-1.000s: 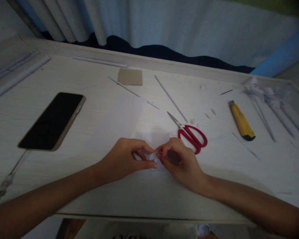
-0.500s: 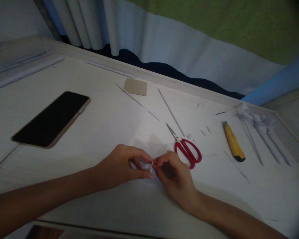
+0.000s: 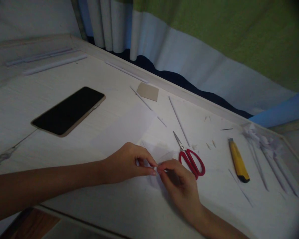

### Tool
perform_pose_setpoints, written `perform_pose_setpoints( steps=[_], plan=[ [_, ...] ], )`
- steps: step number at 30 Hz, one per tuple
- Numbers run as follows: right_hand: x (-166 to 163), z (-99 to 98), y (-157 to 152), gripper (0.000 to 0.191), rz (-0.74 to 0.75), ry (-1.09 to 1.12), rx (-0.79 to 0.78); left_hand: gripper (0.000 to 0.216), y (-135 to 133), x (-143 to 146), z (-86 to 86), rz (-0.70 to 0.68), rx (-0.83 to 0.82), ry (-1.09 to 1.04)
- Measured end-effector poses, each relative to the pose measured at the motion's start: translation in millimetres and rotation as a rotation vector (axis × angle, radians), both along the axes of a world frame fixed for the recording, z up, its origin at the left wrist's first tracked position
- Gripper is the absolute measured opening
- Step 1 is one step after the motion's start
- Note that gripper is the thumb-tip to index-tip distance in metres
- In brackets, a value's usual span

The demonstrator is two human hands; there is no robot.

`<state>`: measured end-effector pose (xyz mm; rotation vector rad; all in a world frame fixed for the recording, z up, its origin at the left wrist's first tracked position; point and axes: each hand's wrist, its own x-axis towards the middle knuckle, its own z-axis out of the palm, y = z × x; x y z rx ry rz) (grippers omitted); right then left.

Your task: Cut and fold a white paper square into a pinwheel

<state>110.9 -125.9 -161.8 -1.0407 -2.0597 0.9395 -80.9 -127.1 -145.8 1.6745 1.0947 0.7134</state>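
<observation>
My left hand (image 3: pixel 129 162) and my right hand (image 3: pixel 179 182) meet fingertip to fingertip low on a white table (image 3: pixel 114 205). Both pinch a small piece of white paper (image 3: pixel 159 154) that lies flat under them. The fingers of each hand are pressed together on the paper's near edge. Red-handled scissors (image 3: pixel 190 159) lie just right of my right hand, blades pointing away. A larger white sheet (image 3: pixel 129 124) lies behind my left hand.
A black phone (image 3: pixel 69 110) lies at the left with a cable. A yellow utility knife (image 3: pixel 238 160) lies to the right. Thin rolled paper sticks (image 3: pixel 178 120) and a cardboard square (image 3: pixel 148 91) lie farther back, several more rolls (image 3: pixel 271 156) at the far right. Curtains hang behind.
The view has swung up and to the right, showing more curtain. My hands stay pinched on the small paper, fingertips now closer together.
</observation>
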Motion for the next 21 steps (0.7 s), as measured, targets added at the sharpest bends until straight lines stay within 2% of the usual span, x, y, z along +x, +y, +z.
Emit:
perform_pose_setpoints(
  steps=[4, 11, 17, 21],
  plan=[
    [1.4, 0.7, 1.3, 0.017, 0.033, 0.010, 0.011, 0.019, -0.8, 0.2, -4.4, 0.049, 0.022, -0.020],
    [5.8, 1.1, 4.3, 0.023, 0.076, -0.004, 0.052, 0.021, -2.4, 1.6, -2.2, 0.031, -0.030, -0.043],
    [7.6, -3.9, 3.7, 0.017, -0.051, 0.024, -0.042, 0.022, -2.7, 2.1, -1.4, 0.003, -0.129, -0.058],
    [6.0, -6.5, 3.8, 0.015, -0.080, 0.068, -0.085, 0.022, -4.4, 1.7, -2.2, -0.030, -0.122, -0.057]
  ],
)
